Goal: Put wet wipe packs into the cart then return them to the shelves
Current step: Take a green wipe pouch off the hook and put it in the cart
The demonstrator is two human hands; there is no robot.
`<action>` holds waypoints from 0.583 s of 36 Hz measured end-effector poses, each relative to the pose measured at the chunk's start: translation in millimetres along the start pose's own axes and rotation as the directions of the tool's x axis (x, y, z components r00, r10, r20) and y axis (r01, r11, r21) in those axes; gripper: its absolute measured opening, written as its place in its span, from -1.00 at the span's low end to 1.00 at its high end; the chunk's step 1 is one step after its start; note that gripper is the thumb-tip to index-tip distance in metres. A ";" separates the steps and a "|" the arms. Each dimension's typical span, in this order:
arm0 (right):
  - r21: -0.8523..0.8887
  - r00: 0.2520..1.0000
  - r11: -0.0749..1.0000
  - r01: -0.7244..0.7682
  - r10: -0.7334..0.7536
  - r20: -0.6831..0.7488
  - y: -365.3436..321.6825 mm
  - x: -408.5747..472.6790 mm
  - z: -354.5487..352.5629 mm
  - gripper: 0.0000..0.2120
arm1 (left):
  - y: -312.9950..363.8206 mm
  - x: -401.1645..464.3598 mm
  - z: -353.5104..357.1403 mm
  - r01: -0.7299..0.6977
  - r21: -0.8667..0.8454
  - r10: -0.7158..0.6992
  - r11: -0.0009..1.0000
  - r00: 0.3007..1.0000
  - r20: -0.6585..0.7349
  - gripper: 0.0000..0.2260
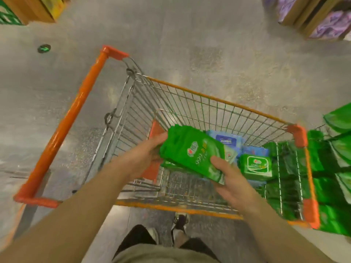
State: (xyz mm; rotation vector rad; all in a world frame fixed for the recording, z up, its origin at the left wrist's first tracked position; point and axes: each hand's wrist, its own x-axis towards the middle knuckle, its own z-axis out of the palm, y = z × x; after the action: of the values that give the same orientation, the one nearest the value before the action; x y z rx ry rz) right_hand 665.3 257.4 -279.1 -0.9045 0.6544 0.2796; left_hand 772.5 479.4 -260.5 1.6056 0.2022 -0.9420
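A large green wet wipe pack (191,150) is held over the inside of the wire shopping cart (209,107). My left hand (146,154) grips its left end and my right hand (231,179) grips its lower right end with the thumb on top. Down in the cart lie a smaller green pack (256,165) and blue packs (228,140), partly hidden by the held pack.
The cart's orange handle (74,114) stands out to the left. Shelves with green wipe packs (334,168) are right beside the cart on the right. Wooden displays (311,18) stand far right and far left across the grey floor. My feet (178,226) are below the cart.
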 end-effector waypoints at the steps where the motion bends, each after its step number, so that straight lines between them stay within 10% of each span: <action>1: -0.051 0.999 0.998 -0.040 0.040 0.009 4.0 5.6 -3.7 -0.56 | -7.4 6.0 0.3 0.044 0.029 -0.045 0.999 0.999 0.030 -0.68; 5: -0.250 0.985 0.953 -0.170 0.162 -0.054 27.8 34.8 -21.0 -0.78 | -39.2 28.7 3.0 0.241 0.058 -0.247 0.969 0.959 0.138 -0.39; 10: -0.312 0.961 0.911 -0.268 0.275 -0.023 76.9 87.3 -42.9 -0.15 | -85.5 74.3 3.1 0.362 0.088 -0.373 0.928 0.912 0.172 -0.25; 14: -0.298 0.912 0.864 -0.405 0.405 -0.063 111.7 121.7 -53.5 -0.14 | -118.4 101.1 -1.0 0.476 0.073 -0.482 0.876 0.860 0.167 -0.69; 18: -0.309 0.882 0.829 -0.466 0.462 -0.091 150.2 152.1 -73.4 0.15 | -157.2 125.2 -7.2 0.541 0.088 -0.548 0.837 0.830 0.104 -0.74; 21: -0.334 0.859 0.799 -0.500 0.507 -0.072 164.6 163.2 -82.0 -0.02 | -183.3 139.3 -3.6 0.585 0.070 -0.589 0.808 0.804 0.082 -0.60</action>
State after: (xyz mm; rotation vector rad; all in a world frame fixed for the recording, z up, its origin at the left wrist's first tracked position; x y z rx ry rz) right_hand 678.2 283.4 -523.3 -1.0453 0.8390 0.9086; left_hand 755.5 484.1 -490.0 1.5503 0.6445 -1.5094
